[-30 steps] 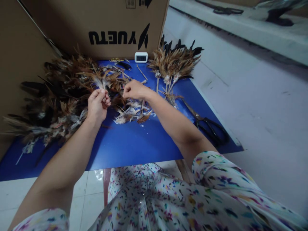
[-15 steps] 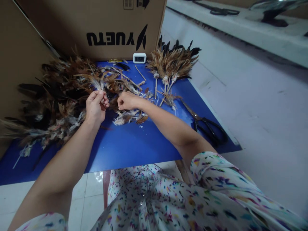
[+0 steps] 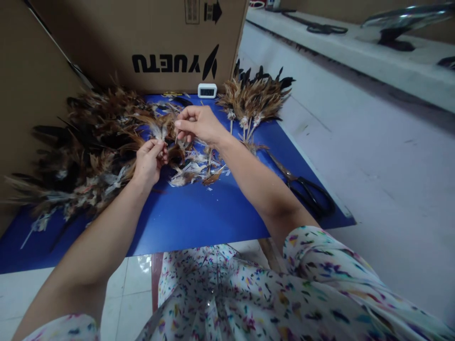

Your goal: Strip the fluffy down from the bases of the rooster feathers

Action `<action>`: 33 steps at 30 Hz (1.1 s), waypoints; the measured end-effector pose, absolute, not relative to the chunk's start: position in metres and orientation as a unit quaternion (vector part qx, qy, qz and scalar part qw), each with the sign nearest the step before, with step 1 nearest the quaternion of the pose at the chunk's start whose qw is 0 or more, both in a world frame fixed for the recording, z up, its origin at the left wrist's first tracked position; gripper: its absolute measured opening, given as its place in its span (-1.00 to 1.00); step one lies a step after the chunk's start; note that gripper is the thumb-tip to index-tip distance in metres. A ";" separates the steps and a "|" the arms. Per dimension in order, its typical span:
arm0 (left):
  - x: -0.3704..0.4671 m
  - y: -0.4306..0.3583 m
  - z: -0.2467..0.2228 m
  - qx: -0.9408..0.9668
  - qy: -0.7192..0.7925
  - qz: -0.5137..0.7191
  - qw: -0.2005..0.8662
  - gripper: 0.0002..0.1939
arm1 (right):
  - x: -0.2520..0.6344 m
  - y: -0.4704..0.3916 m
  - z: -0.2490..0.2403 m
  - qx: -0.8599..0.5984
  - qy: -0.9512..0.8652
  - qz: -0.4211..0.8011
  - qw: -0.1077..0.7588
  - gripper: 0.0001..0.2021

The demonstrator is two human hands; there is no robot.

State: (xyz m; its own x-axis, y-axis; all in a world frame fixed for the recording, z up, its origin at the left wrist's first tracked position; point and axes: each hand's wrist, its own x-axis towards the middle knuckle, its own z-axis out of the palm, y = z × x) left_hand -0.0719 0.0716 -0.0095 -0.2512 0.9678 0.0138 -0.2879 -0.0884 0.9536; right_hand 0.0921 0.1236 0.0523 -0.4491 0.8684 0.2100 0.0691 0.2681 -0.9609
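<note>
My left hand is closed in a pinch around the base of a small bunch of brown feathers with pale fluff near the fingertips. Just to its right and a little higher, my right hand has thumb and fingers pressed together beside that bunch. What it pinches is too small to make out. Loose feathers and pale scraps lie on the blue tabletop below my right hand. A large heap of brown and black feathers spreads left of my left hand.
Feather bunches on sticks lie at the back right. Black-handled scissors rest near the right edge. A small white digital clock stands before a cardboard box. A white ledge runs along the right wall.
My right hand has risen away from the loose feathers, toward the back of the table, its fingers now higher than my left hand. My left hand has shifted slightly right, still pinching its bunch.
</note>
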 end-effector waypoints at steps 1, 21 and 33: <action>-0.071 0.071 -0.010 0.371 0.465 0.636 0.491 -0.85 | 0.091 0.123 0.053 -0.338 -0.686 0.495 0.412 -0.77; -0.067 0.071 -0.017 0.454 0.462 0.609 0.457 -0.76 | 0.086 0.128 0.036 -0.276 -0.800 0.305 0.437 -0.94; -0.068 0.073 -0.021 0.480 0.467 0.607 0.429 -0.78 | 0.091 0.116 0.050 -0.333 -0.819 0.270 0.382 -0.86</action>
State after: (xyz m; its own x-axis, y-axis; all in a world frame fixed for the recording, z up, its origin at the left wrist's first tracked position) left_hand -0.0685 0.0730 -0.0207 -0.1714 0.9682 0.1823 -0.0722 -0.1968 0.9778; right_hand 0.0913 0.1160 0.0497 -0.4870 0.7513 0.4454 0.3391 0.6326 -0.6963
